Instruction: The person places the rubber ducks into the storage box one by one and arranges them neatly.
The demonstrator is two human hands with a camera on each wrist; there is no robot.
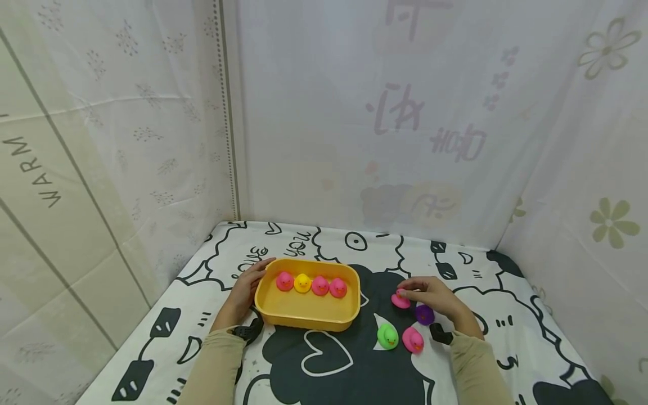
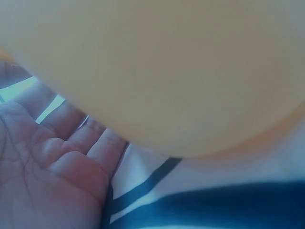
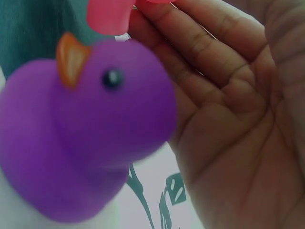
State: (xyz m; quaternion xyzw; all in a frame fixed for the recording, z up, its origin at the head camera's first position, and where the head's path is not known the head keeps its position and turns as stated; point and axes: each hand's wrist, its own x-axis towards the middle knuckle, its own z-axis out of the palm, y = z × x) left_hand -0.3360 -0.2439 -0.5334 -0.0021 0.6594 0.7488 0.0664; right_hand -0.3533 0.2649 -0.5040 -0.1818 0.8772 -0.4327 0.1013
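- Pink duck (image 1: 401, 300): pinched at the fingertips of the right hand (image 1: 436, 295), the nearer hand.
- Purple duck (image 1: 424, 315): just beside, a bit right.
- Yellow tray (image 1: 309, 309): left of the pink duck, apart, long way side to side, with four ducks (image 1: 320, 286) in a row.
- Left hand (image 1: 247, 291): touching the tray's left end, fingers loose.

Head view evenly bright; left wrist view dim, seemingly unfocused.
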